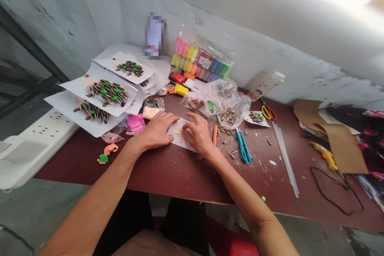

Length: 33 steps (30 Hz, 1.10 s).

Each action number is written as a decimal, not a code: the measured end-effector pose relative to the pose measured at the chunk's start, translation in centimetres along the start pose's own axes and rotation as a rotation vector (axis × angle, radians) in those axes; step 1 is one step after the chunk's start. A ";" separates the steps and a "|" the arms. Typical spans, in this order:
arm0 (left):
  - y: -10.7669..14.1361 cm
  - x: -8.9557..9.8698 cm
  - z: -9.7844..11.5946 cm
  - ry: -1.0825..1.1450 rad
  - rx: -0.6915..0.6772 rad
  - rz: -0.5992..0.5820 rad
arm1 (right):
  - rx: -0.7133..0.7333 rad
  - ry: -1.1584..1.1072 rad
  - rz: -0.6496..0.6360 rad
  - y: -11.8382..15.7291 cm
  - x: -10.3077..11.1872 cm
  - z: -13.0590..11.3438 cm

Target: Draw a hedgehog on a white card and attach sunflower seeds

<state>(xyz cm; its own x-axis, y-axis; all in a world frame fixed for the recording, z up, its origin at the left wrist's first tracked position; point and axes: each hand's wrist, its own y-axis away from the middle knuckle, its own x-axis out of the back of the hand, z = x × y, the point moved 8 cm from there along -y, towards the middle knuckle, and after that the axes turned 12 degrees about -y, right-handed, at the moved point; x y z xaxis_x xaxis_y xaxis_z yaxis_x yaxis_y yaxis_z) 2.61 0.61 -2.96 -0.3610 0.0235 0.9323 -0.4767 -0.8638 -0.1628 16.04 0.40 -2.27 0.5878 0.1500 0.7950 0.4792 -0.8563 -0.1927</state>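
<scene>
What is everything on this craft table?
Table: one, dark red, under everything.
Seed pictures: four, white paper with black-and-white seeds, three at left, one right of centre.
Clay pack: one, rainbow colours, against the wall.
Seed bag: one, clear, right of centre.
Scissors: one pair, yellow and red handles, back right.
Craft knives: two, teal, beside the seed bag.
Glue sticks: several, clear, right.
Glue gun: one, yellow, far right.
Cardboard: brown, far right.
Power strip: one, white, left.
Paper: one, white with orange marks, under the hands.
Left hand: on the paper's left edge.
Right hand: on the paper.
</scene>
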 end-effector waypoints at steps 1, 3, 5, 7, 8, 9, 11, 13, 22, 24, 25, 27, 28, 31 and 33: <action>0.0 0.0 0.0 0.001 0.000 -0.001 | -0.001 -0.004 -0.006 -0.1 0.0 0.0; -0.1 0.0 0.0 0.001 0.001 0.000 | -0.004 -0.010 -0.012 -0.2 0.0 -0.1; -0.1 0.0 0.0 -0.001 0.002 0.005 | -0.011 -0.009 -0.020 -0.4 -0.2 -0.2; -0.1 -0.1 0.0 -0.004 0.003 0.013 | -0.018 -0.003 -0.029 -0.5 -0.4 -0.2; -0.1 -0.1 0.0 -0.005 0.002 0.015 | -0.019 -0.002 -0.030 -0.6 -0.6 -0.3; -0.1 -0.2 0.0 -0.005 0.002 0.016 | -0.020 -0.003 -0.029 -0.6 -0.7 -0.2; -0.1 -0.2 -0.1 -0.004 0.003 0.014 | -0.026 -0.013 -0.022 -0.7 -0.8 -0.1; -0.1 -0.3 -0.1 0.001 0.004 0.010 | -0.038 -0.031 -0.014 -0.6 -0.8 0.1; -0.1 -0.3 -0.2 0.019 0.006 0.005 | -0.043 -0.055 0.013 -0.5 -0.8 0.6; -0.1 -0.3 -0.2 0.016 0.006 0.007 | -0.028 -0.041 0.008 -0.6 -0.8 0.5; -0.1 -0.3 -0.2 0.014 0.008 0.008 | -0.018 -0.030 0.007 -0.6 -0.9 0.4; -0.1 -0.3 -0.2 0.009 0.010 0.009 | -0.002 -0.011 0.011 -0.6 -1.1 0.2; -0.1 -0.3 -0.1 0.008 0.011 0.008 | 0.002 -0.007 0.015 -0.6 -1.1 0.2; -0.1 -0.2 -0.1 0.007 0.010 -0.002 | 0.010 -0.036 0.020 -0.4 -1.2 0.2; -0.1 -0.1 -0.1 0.004 0.009 -0.012 | 0.015 -0.078 0.026 -0.2 -0.9 0.4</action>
<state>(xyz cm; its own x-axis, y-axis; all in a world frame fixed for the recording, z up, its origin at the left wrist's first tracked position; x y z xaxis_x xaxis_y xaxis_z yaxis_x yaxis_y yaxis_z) 2.65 0.71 -3.08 -0.3589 0.0360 0.9327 -0.4741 -0.8678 -0.1489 15.72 0.65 -3.18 0.6491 0.1662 0.7423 0.4722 -0.8531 -0.2220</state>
